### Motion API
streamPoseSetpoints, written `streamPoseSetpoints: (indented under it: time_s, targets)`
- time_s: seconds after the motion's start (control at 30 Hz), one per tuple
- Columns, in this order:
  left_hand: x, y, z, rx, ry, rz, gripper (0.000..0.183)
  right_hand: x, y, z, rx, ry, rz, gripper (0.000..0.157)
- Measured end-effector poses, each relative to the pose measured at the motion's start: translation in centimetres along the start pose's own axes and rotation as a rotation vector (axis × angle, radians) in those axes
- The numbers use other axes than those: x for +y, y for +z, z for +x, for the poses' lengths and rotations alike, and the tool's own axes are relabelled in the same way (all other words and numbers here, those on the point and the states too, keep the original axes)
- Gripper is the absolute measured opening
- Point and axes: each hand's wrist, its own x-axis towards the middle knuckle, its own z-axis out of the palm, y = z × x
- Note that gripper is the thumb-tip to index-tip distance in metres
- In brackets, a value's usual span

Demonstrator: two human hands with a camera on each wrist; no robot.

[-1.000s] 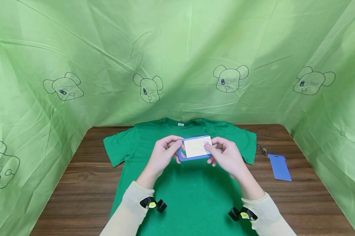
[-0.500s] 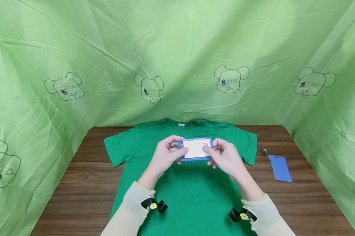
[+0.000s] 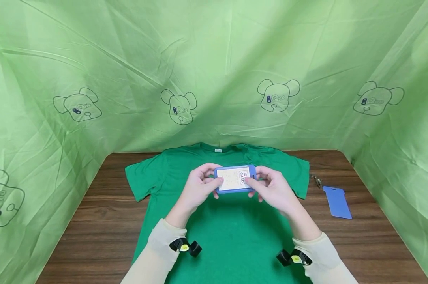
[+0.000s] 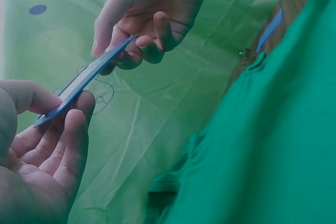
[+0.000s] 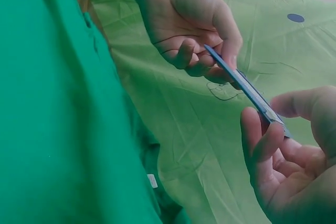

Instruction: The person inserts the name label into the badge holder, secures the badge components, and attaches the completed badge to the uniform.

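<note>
A blue ID badge holder (image 3: 252, 170) is held level above the green T-shirt. Inside its frame lies a white card (image 3: 230, 179) printed "ID CARD", with a strip of blue showing past its right end. My left hand (image 3: 199, 184) pinches the left end, thumb on the card's face and fingers behind. My right hand (image 3: 275, 190) grips the other end, its thumb at the lower edge of the printed box. Seen edge-on in the left wrist view, the holder (image 4: 86, 80) spans both hands; the fingers behind it are partly hidden in the head view.
The green T-shirt (image 3: 214, 236) is spread flat on the brown wooden table (image 3: 100, 228), collar at the far edge. To the right lie a flat blue badge piece (image 3: 337, 202) and a small metal clip (image 3: 318, 181). Green cloth (image 3: 221, 59) with bear drawings encloses the table.
The card has slid left inside the holder, covering the gap at the left end and baring blue at the right. My left thumb has moved from the frame's edge onto the card.
</note>
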Motion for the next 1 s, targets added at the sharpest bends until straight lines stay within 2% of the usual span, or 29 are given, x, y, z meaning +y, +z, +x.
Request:
streamPoseSetpoints:
  time_s: [0.43, 1.0]
  targets:
    - [0.11, 0.02, -0.09, -0.007, 0.004, -0.017, 0.029, -0.09, -0.06, -0.03, 0.014, -0.029, 0.004, 0.018]
    - [0.02, -0.06, -0.05, 0.006, 0.007, -0.038, 0.026, -0.12, -0.36, -0.04, 0.017, -0.012, -0.010, 0.019]
